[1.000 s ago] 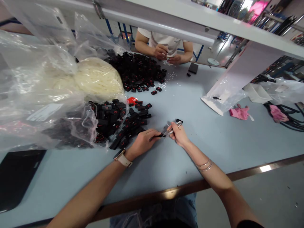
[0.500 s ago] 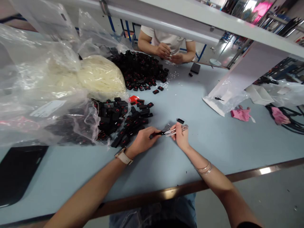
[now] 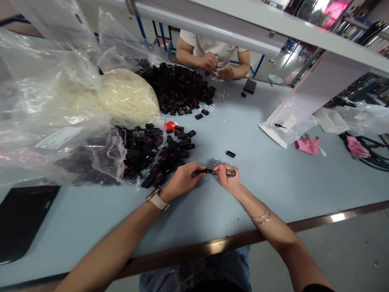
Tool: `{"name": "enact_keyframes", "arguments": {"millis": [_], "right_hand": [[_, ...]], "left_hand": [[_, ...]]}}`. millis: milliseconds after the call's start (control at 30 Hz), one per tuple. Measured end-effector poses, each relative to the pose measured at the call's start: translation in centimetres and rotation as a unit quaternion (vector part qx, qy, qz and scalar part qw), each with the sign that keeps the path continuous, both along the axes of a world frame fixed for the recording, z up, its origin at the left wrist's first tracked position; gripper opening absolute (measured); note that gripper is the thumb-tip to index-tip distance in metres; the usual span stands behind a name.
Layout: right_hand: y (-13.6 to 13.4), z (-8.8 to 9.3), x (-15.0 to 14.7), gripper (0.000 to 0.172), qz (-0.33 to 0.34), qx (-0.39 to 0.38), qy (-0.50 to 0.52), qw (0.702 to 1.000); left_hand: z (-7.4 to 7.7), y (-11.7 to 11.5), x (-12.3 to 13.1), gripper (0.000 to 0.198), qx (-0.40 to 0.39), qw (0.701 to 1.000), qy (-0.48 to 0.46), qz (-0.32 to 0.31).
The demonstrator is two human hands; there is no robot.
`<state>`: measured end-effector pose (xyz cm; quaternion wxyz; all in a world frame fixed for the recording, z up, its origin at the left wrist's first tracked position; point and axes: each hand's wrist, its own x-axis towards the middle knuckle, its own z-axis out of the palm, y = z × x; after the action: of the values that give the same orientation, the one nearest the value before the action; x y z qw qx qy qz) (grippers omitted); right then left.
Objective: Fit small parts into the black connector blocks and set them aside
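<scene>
My left hand [image 3: 184,178] pinches a small black plastic piece [image 3: 201,172] by its left end. In my right hand [image 3: 230,178] are metal thread snips [image 3: 231,173], gripped in the fist with the rounded spring end showing. Their blades point left and meet the free end of the black piece; whether they touch or overlap it is too small to tell. Just beyond my hands lie tiny white bits [image 3: 215,162] and a single black housing [image 3: 230,154]. Left of them spreads a pile of black housings with red marks [image 3: 152,150], partly under clear plastic.
Plastic bags [image 3: 130,95] with pale contents fill the left side. A second heap of black parts [image 3: 179,87] lies before a co-worker's hands [image 3: 217,67]. A white shelf upright [image 3: 316,89], pink gloves [image 3: 308,144] and a black tray [image 3: 26,223] flank the table.
My right hand has turned and lowered slightly, and the snips have swung from spread blades to closer together at the black piece. My left hand has stayed almost in place.
</scene>
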<state>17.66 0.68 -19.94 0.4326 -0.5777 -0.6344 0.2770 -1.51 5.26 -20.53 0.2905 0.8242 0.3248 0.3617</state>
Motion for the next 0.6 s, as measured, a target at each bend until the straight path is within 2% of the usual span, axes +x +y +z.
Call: {"name": "enact_keyframes", "arguments": {"millis": [133, 500, 600], "right_hand": [[-0.1, 0.1, -0.1, 0.05, 0.004, -0.001, 0.01, 1.0], [-0.1, 1.1, -0.3, 0.049, 0.033, 0.022, -0.066, 0.997], [-0.1, 1.2, -0.4, 0.048, 0.025, 0.007, -0.068, 0.997]], "left_hand": [[0.0, 0.0, 0.0, 0.009, 0.006, 1.0, 0.003, 0.004], [0.2, -0.1, 0.1, 0.007, 0.011, 1.0, -0.009, -0.012], [0.3, -0.2, 0.1, 0.008, 0.017, 1.0, -0.008, -0.014]]}}
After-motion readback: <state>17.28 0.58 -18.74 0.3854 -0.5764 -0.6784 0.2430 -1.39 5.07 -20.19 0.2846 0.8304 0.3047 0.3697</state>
